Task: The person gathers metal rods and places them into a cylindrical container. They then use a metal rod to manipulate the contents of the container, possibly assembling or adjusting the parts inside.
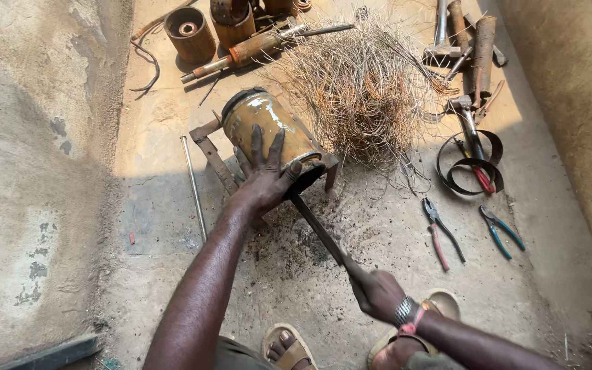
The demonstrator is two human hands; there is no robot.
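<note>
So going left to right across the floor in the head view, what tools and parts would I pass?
Thin metal rod → yellow cylinder under the left hand → wire tangle → red-handled pliers → blue-handled pliers.

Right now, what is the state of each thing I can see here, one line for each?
Left hand: spread flat on the yellow cylinder.
Right hand: closed around the metal bar.
Yellow cylinder: lying on its side on a metal frame.
Metal bar: slanted, its far end at the cylinder's open end.
Wire heap: loose, tangled.
Red-handled pliers: on the ground, handles apart.
Blue-handled pliers: on the ground, handles apart.
</note>
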